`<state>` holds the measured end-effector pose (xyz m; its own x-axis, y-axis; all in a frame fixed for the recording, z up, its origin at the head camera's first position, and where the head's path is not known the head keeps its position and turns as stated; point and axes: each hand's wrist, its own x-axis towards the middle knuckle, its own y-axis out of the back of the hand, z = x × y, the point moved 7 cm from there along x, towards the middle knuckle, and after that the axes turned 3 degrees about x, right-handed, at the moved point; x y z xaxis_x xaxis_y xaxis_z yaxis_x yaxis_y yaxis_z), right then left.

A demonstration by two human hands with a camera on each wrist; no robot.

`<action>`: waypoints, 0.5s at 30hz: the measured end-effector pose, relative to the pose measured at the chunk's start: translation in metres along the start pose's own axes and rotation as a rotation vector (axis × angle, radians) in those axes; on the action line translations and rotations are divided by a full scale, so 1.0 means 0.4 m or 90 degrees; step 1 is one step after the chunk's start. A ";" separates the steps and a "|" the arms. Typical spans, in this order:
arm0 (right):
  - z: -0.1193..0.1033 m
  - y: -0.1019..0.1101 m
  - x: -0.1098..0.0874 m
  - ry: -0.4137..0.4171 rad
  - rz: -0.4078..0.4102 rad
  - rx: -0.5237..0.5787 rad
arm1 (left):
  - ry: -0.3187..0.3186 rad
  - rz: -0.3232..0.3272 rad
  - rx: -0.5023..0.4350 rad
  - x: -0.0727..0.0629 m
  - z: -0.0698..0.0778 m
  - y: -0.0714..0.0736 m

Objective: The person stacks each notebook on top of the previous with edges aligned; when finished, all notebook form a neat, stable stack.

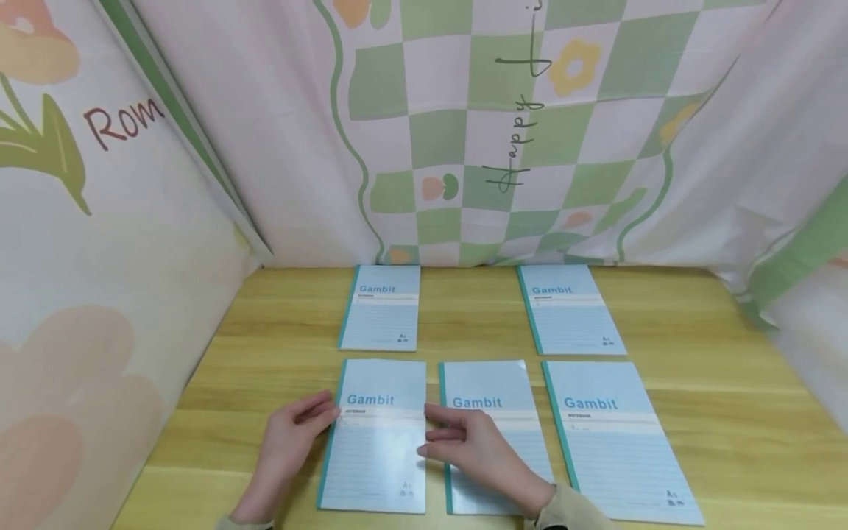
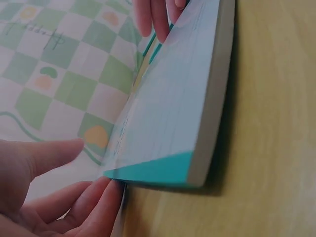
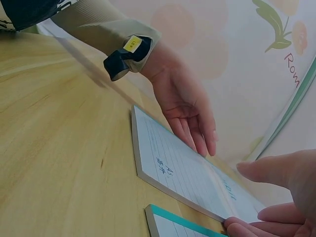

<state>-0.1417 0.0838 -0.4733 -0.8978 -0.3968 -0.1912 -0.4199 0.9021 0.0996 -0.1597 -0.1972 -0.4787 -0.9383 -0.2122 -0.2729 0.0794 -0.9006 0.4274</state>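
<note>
A light-blue Gambit notebook (image 1: 380,464) with a teal spine lies flat on the table at the front left of the group. My left hand (image 1: 291,434) is at its spine edge; the left wrist view shows the fingertips (image 2: 106,192) against the teal spine and the thumb lifted. On the opposite side, my right hand (image 1: 473,445) has its fingertips at the notebook's right edge, with thumb and fingers apart. That hand partly covers a second notebook (image 1: 490,383) just to the right. Neither hand is curled round anything.
A third notebook (image 1: 623,449) lies at the front right. Two more, a back-left notebook (image 1: 384,316) and a back-right notebook (image 1: 573,316), lie near the checkered curtain (image 1: 437,140). The wooden table (image 1: 265,353) meets a printed cloth (image 1: 99,280) at left.
</note>
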 end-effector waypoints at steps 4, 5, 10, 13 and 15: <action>0.004 0.000 0.001 0.001 -0.003 0.001 | 0.001 -0.004 -0.025 0.010 -0.005 0.005; 0.004 0.000 0.002 0.002 -0.003 0.000 | 0.005 -0.009 -0.030 0.013 -0.007 0.005; 0.005 0.001 0.002 0.008 -0.002 -0.001 | 0.011 -0.045 -0.038 0.023 -0.009 0.001; 0.004 0.003 0.001 0.005 -0.003 -0.003 | 0.006 -0.065 -0.054 0.027 -0.009 -0.003; 0.004 0.004 -0.001 0.004 -0.005 -0.003 | 0.011 -0.084 -0.061 0.027 -0.011 -0.009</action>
<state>-0.1419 0.0858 -0.4745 -0.8950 -0.4057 -0.1854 -0.4281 0.8979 0.1020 -0.1687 -0.1979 -0.4871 -0.9367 -0.0962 -0.3368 -0.0111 -0.9529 0.3031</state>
